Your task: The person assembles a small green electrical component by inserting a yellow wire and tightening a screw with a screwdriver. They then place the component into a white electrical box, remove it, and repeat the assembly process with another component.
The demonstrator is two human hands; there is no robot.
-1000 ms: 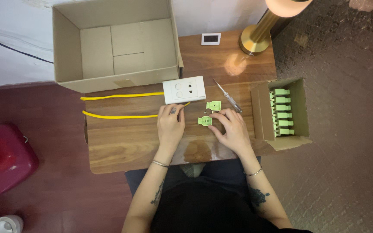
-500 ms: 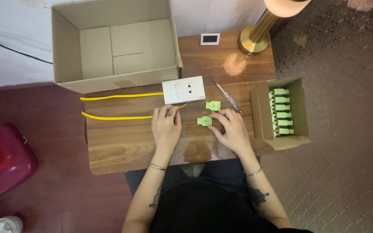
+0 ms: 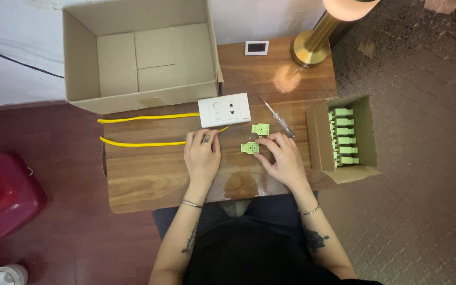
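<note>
Green plug half [image 3: 249, 148] lies on the table [image 3: 149, 179], pinched by right hand [image 3: 283, 158] fingertips (second half [image 3: 260, 128] just above); left hand [image 3: 202, 155] presses yellow cable [image 3: 143, 143], fingers together.

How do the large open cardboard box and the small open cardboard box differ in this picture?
The large open cardboard box at the table's far left holds nothing visible; the small open cardboard box at the right edge holds a row of light green plastic connectors. The large one is much bigger. Both are plain brown with flaps open.

both forearms reach toward twelve o'clock; left hand [image 3: 202, 157] lies palm down, right hand [image 3: 282, 158] curls its fingers inward.
</note>
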